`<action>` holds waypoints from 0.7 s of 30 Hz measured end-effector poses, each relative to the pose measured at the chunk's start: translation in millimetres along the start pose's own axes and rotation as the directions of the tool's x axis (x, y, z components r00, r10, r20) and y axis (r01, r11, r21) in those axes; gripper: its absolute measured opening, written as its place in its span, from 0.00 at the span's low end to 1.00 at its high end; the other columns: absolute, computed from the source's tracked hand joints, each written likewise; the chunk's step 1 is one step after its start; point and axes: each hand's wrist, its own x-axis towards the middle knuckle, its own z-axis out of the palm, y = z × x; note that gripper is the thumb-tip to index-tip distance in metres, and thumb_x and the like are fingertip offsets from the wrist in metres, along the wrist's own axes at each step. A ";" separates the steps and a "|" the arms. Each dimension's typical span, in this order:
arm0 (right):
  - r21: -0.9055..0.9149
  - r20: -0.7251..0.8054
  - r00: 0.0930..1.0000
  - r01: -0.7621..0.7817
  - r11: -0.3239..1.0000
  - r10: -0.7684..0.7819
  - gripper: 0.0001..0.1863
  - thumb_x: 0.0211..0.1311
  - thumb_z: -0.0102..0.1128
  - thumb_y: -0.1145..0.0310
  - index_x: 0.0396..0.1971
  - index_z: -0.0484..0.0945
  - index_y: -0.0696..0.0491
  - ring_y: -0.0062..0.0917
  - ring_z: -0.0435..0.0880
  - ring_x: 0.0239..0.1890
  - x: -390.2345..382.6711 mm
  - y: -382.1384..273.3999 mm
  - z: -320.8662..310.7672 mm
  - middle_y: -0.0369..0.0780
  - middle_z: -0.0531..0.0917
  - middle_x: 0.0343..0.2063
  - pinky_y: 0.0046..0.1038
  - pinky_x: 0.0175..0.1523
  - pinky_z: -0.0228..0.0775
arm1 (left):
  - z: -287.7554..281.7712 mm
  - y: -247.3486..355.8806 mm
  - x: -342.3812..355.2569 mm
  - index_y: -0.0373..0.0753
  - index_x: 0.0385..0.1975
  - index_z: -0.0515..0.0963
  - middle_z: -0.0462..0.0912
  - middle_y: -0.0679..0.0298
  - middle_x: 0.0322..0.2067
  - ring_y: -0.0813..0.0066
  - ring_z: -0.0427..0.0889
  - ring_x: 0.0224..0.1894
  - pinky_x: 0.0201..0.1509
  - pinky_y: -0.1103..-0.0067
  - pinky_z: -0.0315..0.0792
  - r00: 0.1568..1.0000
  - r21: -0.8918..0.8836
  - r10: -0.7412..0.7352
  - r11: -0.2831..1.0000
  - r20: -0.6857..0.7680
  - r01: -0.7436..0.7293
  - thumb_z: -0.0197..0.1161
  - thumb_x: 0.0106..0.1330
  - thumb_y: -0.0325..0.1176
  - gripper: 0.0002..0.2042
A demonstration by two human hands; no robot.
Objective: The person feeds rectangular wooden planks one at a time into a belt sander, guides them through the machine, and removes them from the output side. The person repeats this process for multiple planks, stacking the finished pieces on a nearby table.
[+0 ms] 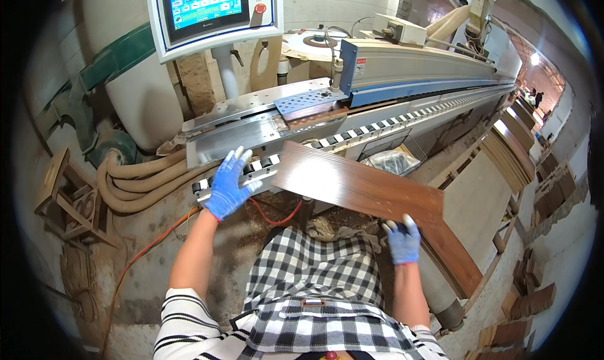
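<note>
My left hand [229, 187], in a blue-coated work glove, is open with its fingers spread beside the roller rail [264, 163]. It holds nothing and is apart from the nearby brown wooden board [352, 177]. That board slants across in front of me, its left end by the rollers and its glossy wood-grain face up. At its near edge, toward the right end, my right hand [403, 241] in a matching glove grips it; some fingers are hidden. Under its right end lies another brown board [456, 256], running toward the lower right.
A long machine with a blue-edged beam [415, 70] stretches to the far right. Its control screen [206, 7] stands at upper left. Thick hoses [138, 187] and a wooden stool [72, 202] are at left. Stacked boards [506, 149] stand at right; a red hose [277, 220] lies below the rail.
</note>
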 end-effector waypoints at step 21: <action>-0.558 0.168 0.972 -0.046 0.829 0.166 0.20 0.63 0.52 0.69 0.54 0.69 0.62 0.32 0.80 0.46 48.2 64.4 54.5 0.49 0.80 0.44 0.31 0.53 0.74 | -30.7 -92.0 1.5 0.50 0.64 0.62 0.54 0.53 0.67 0.53 0.51 0.69 0.70 0.63 0.46 0.872 0.467 -0.486 0.784 0.052 0.409 0.51 0.60 0.62 0.34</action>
